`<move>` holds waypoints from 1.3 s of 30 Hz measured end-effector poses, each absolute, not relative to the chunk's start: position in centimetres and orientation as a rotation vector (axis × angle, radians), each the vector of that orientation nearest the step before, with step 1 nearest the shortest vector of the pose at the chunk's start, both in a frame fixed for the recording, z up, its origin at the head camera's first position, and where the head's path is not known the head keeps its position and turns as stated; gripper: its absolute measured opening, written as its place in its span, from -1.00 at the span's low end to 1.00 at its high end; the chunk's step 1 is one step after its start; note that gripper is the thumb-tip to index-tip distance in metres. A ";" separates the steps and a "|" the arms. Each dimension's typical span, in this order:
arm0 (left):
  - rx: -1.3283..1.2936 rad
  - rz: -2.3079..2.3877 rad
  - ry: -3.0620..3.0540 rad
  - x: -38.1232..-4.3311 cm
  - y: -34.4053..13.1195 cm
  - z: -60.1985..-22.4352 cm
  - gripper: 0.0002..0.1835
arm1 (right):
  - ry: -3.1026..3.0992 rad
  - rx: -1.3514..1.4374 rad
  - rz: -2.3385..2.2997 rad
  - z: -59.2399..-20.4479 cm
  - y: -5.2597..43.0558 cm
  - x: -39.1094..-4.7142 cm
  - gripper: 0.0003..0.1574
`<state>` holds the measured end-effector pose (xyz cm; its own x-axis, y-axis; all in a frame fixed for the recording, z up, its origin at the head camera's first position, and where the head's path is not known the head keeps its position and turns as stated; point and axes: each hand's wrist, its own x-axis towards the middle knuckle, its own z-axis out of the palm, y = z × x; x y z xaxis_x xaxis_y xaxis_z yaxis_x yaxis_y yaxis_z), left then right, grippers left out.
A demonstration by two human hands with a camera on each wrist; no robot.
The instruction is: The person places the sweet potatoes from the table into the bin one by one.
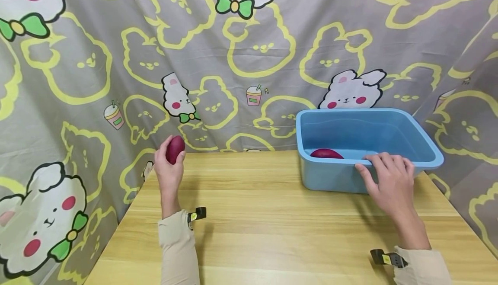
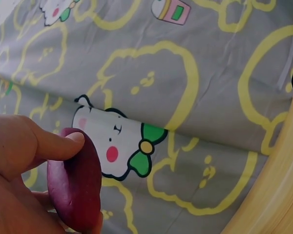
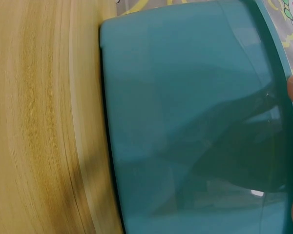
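My left hand holds a smooth purple-red sweet potato above the far left part of the table. In the left wrist view the thumb lies across the top of this sweet potato, with fingertips showing behind it. At the right, my right hand grips the near rim of a blue plastic bin, fingers over the edge. The right wrist view shows the bin's outer wall and parts of the hand at its rim. A second sweet potato lies inside, partly hidden by the near wall.
The wooden table reaches back to a grey curtain printed with white bears and yellow outlines. More curtain hangs close along the left and right sides. Each wrist carries a strapped camera, such as the black one on the left.
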<state>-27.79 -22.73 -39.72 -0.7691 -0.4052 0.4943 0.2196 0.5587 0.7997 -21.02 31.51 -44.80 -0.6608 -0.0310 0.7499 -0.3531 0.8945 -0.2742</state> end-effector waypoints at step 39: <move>-0.063 -1.334 -2.142 -28.5 -19.1 -39.8 -0.40 | -2.264 0.258 0.505 -44.8 31.5 -21.0 -0.49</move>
<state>-28.52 -19.09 -39.80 -0.8145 -0.2675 0.5149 0.3441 0.4918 0.7998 -21.00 31.51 -44.80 -0.6707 -0.0253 0.7413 -0.3380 0.9000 -0.2751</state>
